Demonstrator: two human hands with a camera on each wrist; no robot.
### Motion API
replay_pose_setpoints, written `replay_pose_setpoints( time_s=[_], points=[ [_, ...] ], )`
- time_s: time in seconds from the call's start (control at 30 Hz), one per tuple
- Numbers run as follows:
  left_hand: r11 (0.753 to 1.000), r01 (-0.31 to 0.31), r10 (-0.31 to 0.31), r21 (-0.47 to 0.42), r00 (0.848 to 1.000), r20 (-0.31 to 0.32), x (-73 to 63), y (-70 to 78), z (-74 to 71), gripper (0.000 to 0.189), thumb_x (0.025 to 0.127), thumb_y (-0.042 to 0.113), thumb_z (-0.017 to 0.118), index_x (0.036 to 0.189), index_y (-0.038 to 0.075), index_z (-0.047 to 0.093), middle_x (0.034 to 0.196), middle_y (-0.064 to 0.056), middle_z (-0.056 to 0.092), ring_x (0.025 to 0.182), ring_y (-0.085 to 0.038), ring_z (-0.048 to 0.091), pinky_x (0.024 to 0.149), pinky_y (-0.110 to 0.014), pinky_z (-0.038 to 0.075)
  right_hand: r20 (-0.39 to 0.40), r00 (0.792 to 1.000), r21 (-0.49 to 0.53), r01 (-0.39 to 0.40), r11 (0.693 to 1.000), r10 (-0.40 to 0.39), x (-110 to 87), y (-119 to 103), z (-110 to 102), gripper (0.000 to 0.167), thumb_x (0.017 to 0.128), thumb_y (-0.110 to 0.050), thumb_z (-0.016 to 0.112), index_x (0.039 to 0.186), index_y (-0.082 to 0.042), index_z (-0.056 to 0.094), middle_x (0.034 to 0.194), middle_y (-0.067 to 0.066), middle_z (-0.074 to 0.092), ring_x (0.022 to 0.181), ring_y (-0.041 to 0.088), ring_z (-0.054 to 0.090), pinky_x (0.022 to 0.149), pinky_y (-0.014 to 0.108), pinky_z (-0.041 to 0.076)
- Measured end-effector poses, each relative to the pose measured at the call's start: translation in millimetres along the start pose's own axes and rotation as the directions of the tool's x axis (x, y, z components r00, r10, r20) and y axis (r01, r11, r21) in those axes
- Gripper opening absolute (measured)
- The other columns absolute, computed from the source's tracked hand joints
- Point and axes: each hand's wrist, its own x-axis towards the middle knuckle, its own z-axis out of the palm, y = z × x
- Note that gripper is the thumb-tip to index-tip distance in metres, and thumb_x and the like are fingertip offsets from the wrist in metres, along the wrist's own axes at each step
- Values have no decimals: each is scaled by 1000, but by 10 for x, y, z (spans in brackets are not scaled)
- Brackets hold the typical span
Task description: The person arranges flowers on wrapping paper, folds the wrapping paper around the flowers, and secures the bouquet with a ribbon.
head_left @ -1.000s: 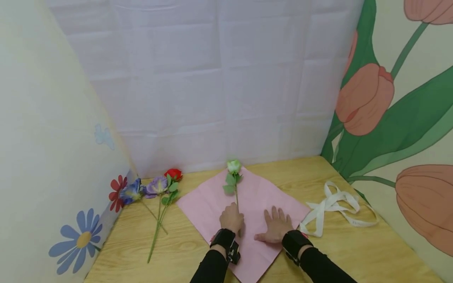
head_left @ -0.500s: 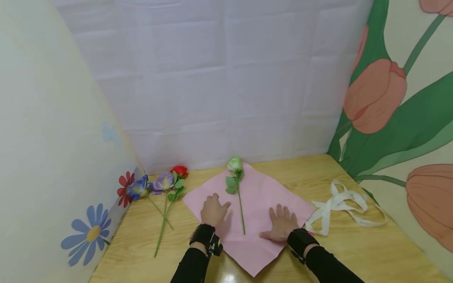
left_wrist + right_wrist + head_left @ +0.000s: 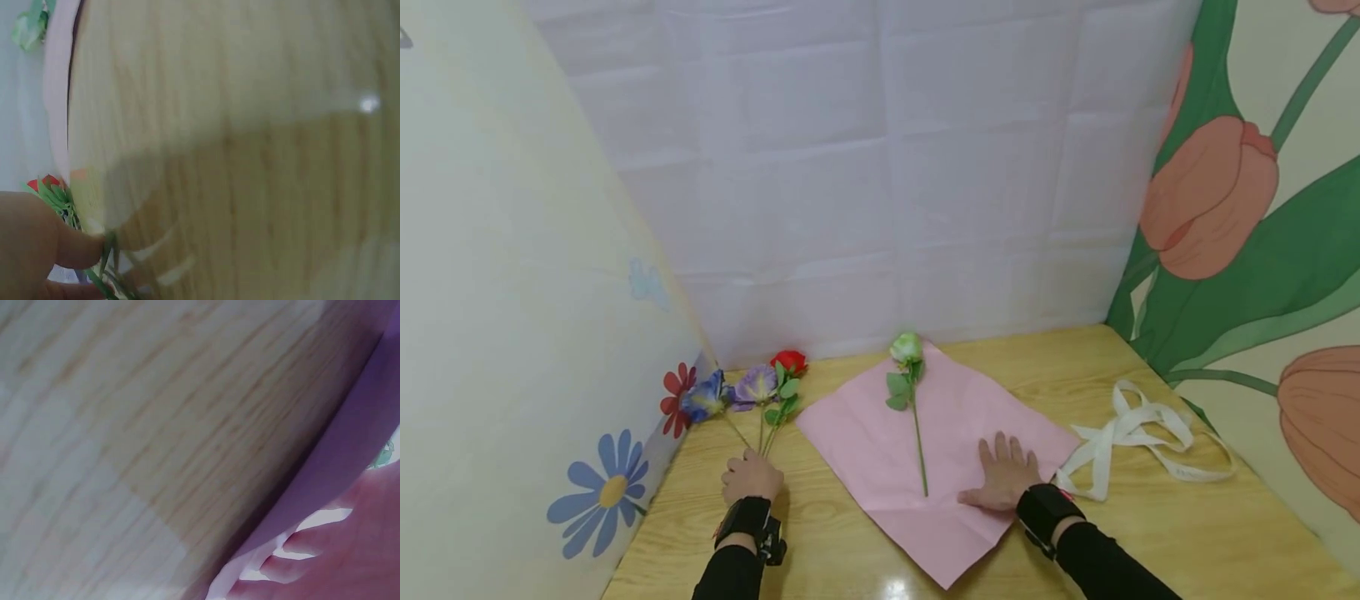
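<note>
My left hand (image 3: 752, 477) is low over the stems of three flowers at the left of the table, its fingers curled round them. In the left wrist view the thumb (image 3: 78, 250) and a finger close about the green stems (image 3: 107, 250). The flowers are a red rose (image 3: 789, 362), a purple bloom (image 3: 756, 385) and a blue-violet bloom (image 3: 703, 397); their stem ends are hidden by the hand. My right hand (image 3: 1006, 475) lies flat, fingers spread, on a pink wrapping sheet (image 3: 880, 450). A pale green rose (image 3: 907, 348) lies along the sheet, stem toward me.
A white ribbon (image 3: 1101, 450) lies loosely coiled right of the sheet, overlapping its right corner in this view. The wooden table (image 3: 827, 533) meets a white cloth backdrop (image 3: 790, 208) behind and painted walls at both sides.
My left hand has let go of the pale green rose's stem and moved left to the three flowers. My right hand stays on the sheet. The head view has shifted slightly.
</note>
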Motion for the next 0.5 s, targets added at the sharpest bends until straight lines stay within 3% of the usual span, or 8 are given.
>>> replay_pose_setpoints(
  time_s=[0.2,0.33,0.43,0.5],
  points=[
    [998,-51,52,-37,998,27,-5,-14,-32,37,93,8,52,118,-19,45,100,-38,58,88,-57,60,74,-63,51,-6,1000,-4,-3,1000,3,-14,-2,-3,109,81,-67,70,154,5,33,159,38,17,146,59,13,113,73,10],
    [994,-64,63,-87,998,-18,-13,18,-42,28,92,8,47,108,-14,51,89,-33,61,77,-51,61,63,-60,50,0,1000,-11,-2,1000,2,-17,-17,7,107,83,-67,69,155,3,33,160,37,17,147,57,12,113,73,9],
    [986,-99,88,-133,992,-86,-16,147,-66,26,91,10,45,103,-11,53,86,-30,62,74,-49,62,59,-58,48,5,1000,-15,-6,1000,6,-19,-19,8,106,84,-66,69,155,3,32,160,36,16,147,56,12,114,72,9],
    [977,-137,117,-164,985,-129,-34,315,-85,25,94,12,44,103,-9,54,85,-29,63,74,-49,63,60,-58,48,8,1000,-17,-10,1000,10,-23,-19,5,105,84,-65,69,155,3,32,161,36,16,147,56,11,114,72,9]
  ],
)
